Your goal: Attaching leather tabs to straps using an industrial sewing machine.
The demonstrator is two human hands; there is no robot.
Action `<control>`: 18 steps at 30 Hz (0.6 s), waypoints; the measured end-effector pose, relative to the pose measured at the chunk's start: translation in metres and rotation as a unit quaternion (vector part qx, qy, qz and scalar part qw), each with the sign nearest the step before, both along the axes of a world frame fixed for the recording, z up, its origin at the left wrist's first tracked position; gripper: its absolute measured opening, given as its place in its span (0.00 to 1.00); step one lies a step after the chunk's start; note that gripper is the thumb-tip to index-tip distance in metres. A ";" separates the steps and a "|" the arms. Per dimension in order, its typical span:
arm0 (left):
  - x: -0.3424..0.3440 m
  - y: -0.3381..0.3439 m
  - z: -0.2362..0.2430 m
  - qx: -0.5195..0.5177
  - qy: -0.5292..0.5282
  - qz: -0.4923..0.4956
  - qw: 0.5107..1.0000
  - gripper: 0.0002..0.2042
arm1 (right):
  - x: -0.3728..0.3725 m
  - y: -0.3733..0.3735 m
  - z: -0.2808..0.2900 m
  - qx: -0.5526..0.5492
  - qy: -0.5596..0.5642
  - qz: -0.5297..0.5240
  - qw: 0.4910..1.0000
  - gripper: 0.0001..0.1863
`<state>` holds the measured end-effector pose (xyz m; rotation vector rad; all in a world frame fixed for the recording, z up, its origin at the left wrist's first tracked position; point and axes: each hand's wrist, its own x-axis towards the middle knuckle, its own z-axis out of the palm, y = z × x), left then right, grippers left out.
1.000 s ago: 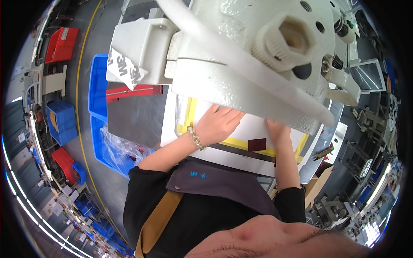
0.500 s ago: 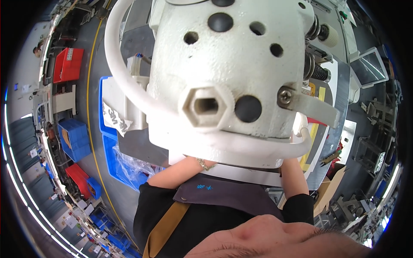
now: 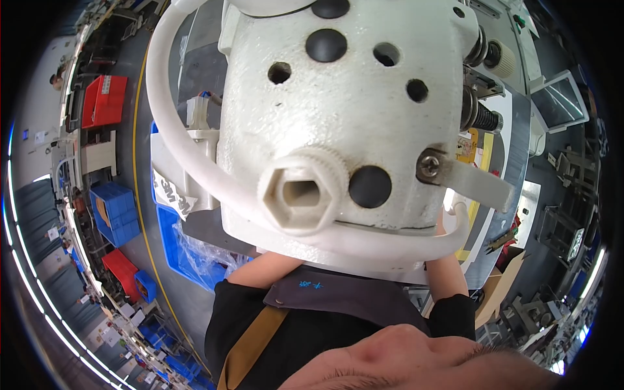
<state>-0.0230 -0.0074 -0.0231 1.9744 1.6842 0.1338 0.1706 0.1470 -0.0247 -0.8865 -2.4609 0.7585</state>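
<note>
We look down on a white machine (image 3: 351,117), its bulky head standing over the counter (image 3: 518,133), and it hides both our hands. Our left forearm (image 3: 266,270) reaches under it across the near edge of the counter, toward the left; our right forearm (image 3: 447,276) goes in farther right along that same edge. We cannot tell whether either hand is spread, closed or holding something. The machine sits above both hands, its blunt end facing the near edge. Past its right side we see a yellow strip (image 3: 486,153), its long axis running with the counter's right edge; the right arm is the nearer one to it. A white hose (image 3: 158,78) loops down the machine's left side and across its front. Off the counter's left edge is a blue bin (image 3: 168,244) with clear plastic (image 3: 201,250) in it.
</note>
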 end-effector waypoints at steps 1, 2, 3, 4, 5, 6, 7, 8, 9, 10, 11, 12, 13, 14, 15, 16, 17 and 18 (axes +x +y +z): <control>0.016 0.001 0.000 0.004 -0.001 0.001 1.000 0.13 | 0.001 0.000 0.000 0.001 -0.005 0.000 1.000 0.20; 0.016 0.005 -0.001 0.007 -0.001 0.002 1.000 0.13 | 0.002 0.000 0.000 0.002 -0.011 0.000 1.000 0.20; 0.023 0.012 -0.004 0.011 -0.002 0.005 1.000 0.13 | 0.002 0.000 0.001 0.003 -0.016 0.002 1.000 0.19; 0.009 0.001 0.000 0.015 -0.003 0.008 1.000 0.13 | 0.002 0.000 0.001 0.005 -0.021 0.004 1.000 0.19; 0.011 0.004 0.000 0.019 -0.003 0.011 1.000 0.14 | 0.002 0.000 0.001 0.006 -0.027 0.006 1.000 0.19; 0.012 0.002 -0.001 0.021 0.000 0.019 1.000 0.14 | 0.000 -0.002 0.000 0.006 -0.028 0.012 1.000 0.18; 0.013 0.004 -0.002 0.025 -0.001 0.023 0.999 0.14 | 0.000 -0.003 0.000 0.008 -0.034 0.015 0.999 0.18; 0.023 0.019 -0.009 0.029 -0.003 0.026 0.999 0.14 | -0.001 -0.004 0.000 0.010 -0.040 0.017 0.999 0.18; 0.022 0.017 -0.007 0.032 -0.003 0.027 0.999 0.14 | 0.000 -0.004 0.001 0.010 -0.046 0.017 0.999 0.17; 0.017 0.006 -0.002 0.035 -0.003 0.029 0.999 0.14 | 0.001 -0.004 0.001 0.011 -0.051 0.017 0.999 0.17; 0.016 0.004 0.000 0.038 -0.004 0.030 0.999 0.14 | 0.000 -0.004 0.000 0.010 -0.051 0.018 0.998 0.17; 0.015 0.002 0.000 0.042 -0.003 0.032 0.999 0.14 | -0.001 -0.003 -0.004 0.043 -0.048 0.009 0.998 0.17; 0.015 0.002 0.000 0.046 -0.003 0.033 0.998 0.14 | -0.002 -0.002 -0.008 0.077 -0.045 0.000 0.996 0.17; 0.016 0.002 0.000 0.050 -0.003 0.034 0.998 0.14 | -0.002 -0.003 -0.011 0.077 -0.045 0.000 0.996 0.17; 0.017 0.002 0.000 0.053 -0.002 0.034 0.998 0.14 | -0.002 -0.003 -0.014 0.072 -0.020 -0.004 0.997 0.16; 0.015 0.001 0.001 0.058 -0.002 0.036 0.998 0.14 | -0.002 -0.003 -0.015 0.068 0.005 -0.007 0.998 0.16; 0.013 0.004 0.001 0.062 -0.002 0.037 0.997 0.14 | -0.002 -0.002 -0.012 0.068 0.005 -0.006 0.998 0.16; 0.015 -0.001 0.003 0.065 -0.001 0.039 0.997 0.14 | -0.003 -0.002 -0.007 0.062 -0.010 0.006 0.998 0.16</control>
